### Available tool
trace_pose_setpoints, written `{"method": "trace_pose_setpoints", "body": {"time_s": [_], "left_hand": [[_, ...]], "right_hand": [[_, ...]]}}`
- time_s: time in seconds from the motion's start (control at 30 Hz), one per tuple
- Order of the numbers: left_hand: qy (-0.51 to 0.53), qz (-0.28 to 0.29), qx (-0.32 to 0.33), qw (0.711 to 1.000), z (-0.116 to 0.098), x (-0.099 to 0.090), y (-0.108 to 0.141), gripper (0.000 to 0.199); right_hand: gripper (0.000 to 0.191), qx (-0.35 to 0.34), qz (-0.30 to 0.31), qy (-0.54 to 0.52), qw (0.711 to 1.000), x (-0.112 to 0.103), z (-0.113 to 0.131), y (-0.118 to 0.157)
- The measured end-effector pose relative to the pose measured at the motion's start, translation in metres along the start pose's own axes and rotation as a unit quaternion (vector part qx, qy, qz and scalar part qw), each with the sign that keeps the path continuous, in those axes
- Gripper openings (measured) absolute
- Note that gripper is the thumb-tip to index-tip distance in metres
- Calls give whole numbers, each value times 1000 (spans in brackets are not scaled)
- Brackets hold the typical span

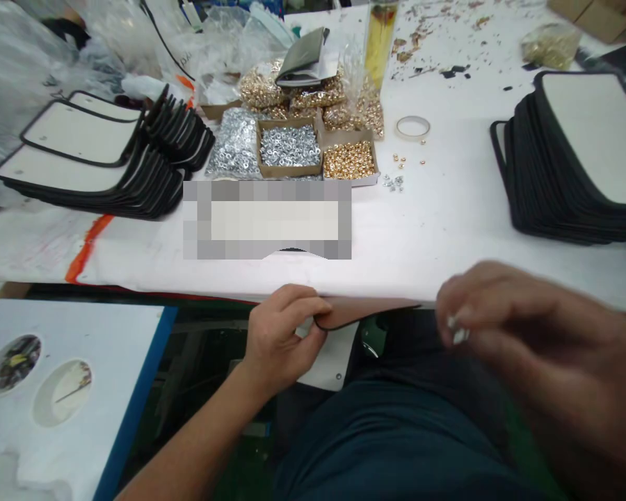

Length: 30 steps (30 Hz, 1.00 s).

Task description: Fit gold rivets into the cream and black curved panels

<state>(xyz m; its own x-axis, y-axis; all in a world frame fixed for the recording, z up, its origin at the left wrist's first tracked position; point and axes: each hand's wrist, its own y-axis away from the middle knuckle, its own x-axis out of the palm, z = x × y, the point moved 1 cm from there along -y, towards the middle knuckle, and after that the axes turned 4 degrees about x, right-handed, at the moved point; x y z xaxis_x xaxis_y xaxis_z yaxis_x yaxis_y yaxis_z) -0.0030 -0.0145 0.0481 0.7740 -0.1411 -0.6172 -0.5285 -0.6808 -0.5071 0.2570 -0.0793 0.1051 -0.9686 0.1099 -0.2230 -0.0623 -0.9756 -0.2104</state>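
Observation:
At the table's front edge, my left hand (286, 334) pinches the rounded corner of a brown panel with a dark rim (368, 309). Below it, a white panel with a small metal hole (326, 362) shows above my lap. My right hand (526, 334), blurred, is raised to the right of the panel and apart from it, with small silvery pieces (458, 331) between thumb and fingers. Farther back stand a box of silver rings (291, 146) and a box of gold-coloured pieces (349, 161). Several loose pieces (394, 183) lie beside them.
Stacks of black-edged white panels stand at the left (83, 132) and right (589, 139). A tape roll (412, 126), a bottle of yellow liquid (380, 45) and a notebook (302, 59) lie or stand farther back. A blue-edged board (115, 362) is at lower left.

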Motion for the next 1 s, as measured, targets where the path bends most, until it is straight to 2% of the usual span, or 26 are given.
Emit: {"method": "trace_pose_setpoints", "body": {"time_s": [0.07, 0.13, 0.23, 0.33, 0.53, 0.7, 0.8, 1.0], "left_hand": [[37, -20, -46, 998, -2, -3, -11, 14], [71, -7, -85, 994, -5, -8, -22, 11], [121, 52, -135, 982, -10, -15, -30, 5], [192, 83, -180, 961, -11, -22, -28, 10], [316, 79, -280, 903, -8, -20, -15, 23], [376, 54, -308, 872, -6, -12, -9, 22], [388, 47, -311, 866, -6, -9, -8, 21], [375, 42, -307, 874, -7, -7, -8, 19]], "right_hand": [[21, -57, 123, -21, 991, 24, 3, 18], [19, -83, 149, -26, 985, 44, -9, 16], [8, -90, 96, -31, 991, 60, -31, -5], [5, -83, 91, -43, 991, 64, -39, -17], [4, -96, 83, -49, 991, 68, -41, -18], [5, -102, 78, -25, 991, 70, -44, -19], [6, -109, 76, -17, 991, 68, -44, -19], [7, -105, 61, -11, 993, 68, -42, -18]]}}
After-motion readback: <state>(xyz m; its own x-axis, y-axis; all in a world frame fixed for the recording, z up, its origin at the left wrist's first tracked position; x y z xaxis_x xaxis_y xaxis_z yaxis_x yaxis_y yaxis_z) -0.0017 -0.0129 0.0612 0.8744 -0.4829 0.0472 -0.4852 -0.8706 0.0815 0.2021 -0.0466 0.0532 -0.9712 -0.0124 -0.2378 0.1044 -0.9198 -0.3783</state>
